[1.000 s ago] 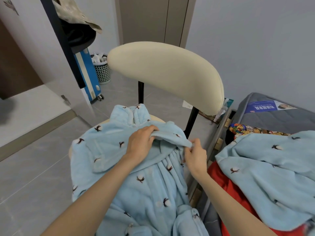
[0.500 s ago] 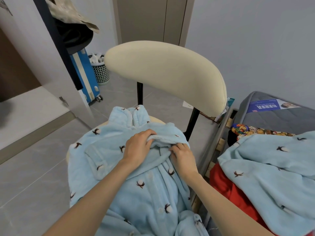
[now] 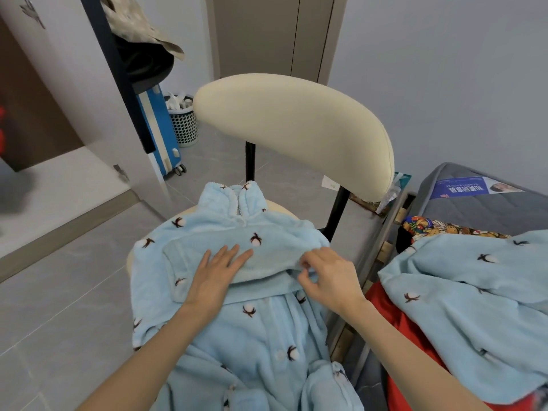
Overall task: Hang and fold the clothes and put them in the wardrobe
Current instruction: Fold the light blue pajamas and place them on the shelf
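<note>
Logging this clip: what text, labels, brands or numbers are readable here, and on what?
The blue label on the grey mattress: white characters, too blurred to read.
The blue fleece garment on the chair: pattern only, no text.
Nothing else legible.

A pale blue fleece top (image 3: 252, 330) (cotton-boll print, collar toward the backrest) lies spread on the seat of the cream-backed chair (image 3: 296, 129), with one folded sleeve (image 3: 267, 253) laid across its chest. The left hand (image 3: 216, 274) presses flat on that sleeve over the left of the chair seat, while the right hand (image 3: 329, 277) pinches the sleeve's edge at the seat's right side. Right of the chair a second blue fleece garment (image 3: 474, 292) lies over a red cloth (image 3: 415, 336); behind the chair to the left stand a blue suitcase (image 3: 157, 129) and a mesh bin (image 3: 184, 123).
</note>
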`<state>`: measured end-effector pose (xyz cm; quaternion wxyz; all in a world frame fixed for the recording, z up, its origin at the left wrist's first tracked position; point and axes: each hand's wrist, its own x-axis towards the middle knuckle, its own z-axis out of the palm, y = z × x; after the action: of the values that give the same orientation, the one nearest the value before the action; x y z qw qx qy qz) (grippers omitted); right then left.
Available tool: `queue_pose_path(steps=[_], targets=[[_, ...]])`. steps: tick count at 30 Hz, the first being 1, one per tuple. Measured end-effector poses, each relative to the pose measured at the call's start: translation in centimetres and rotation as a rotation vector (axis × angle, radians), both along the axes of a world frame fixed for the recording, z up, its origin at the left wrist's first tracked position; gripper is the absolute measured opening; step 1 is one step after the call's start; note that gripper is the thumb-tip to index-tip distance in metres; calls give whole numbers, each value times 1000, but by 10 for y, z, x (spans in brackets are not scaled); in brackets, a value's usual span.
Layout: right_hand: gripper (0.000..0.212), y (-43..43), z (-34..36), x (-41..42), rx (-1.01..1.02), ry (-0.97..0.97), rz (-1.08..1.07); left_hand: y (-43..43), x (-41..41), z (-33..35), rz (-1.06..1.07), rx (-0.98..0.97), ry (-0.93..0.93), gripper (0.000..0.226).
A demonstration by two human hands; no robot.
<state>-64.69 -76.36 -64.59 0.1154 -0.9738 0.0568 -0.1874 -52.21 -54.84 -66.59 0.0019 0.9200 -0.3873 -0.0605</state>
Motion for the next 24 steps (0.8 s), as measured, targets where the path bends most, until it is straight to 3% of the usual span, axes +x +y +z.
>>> queue_pose_path(steps=[1,2,4,6,9,11,13,17,24], targets=[[24,3,2,3,-18,-50,42,7,1,1,-2,32,-21,82],[38,5,3,8,-33,40,66,13,2,3,-16,72,-56,80],[58,10,-1,14,-67,343,45,21,2,4,-59,152,-142,77],[60,15,-15,13,-103,580,7,30,0,1,-36,224,-158,75],[61,23,-36,7,-71,783,-16,44,-3,-6,143,298,56,88],[56,24,-34,11,19,801,-40,44,-4,-7,201,281,268,95],[50,23,-26,20,97,694,-66,37,-2,-4,201,202,363,88],[55,27,-26,39,38,575,-77,16,5,-8,179,-26,193,66],[61,20,-57,62,-5,652,-128,22,31,-43,384,-22,133,58]])
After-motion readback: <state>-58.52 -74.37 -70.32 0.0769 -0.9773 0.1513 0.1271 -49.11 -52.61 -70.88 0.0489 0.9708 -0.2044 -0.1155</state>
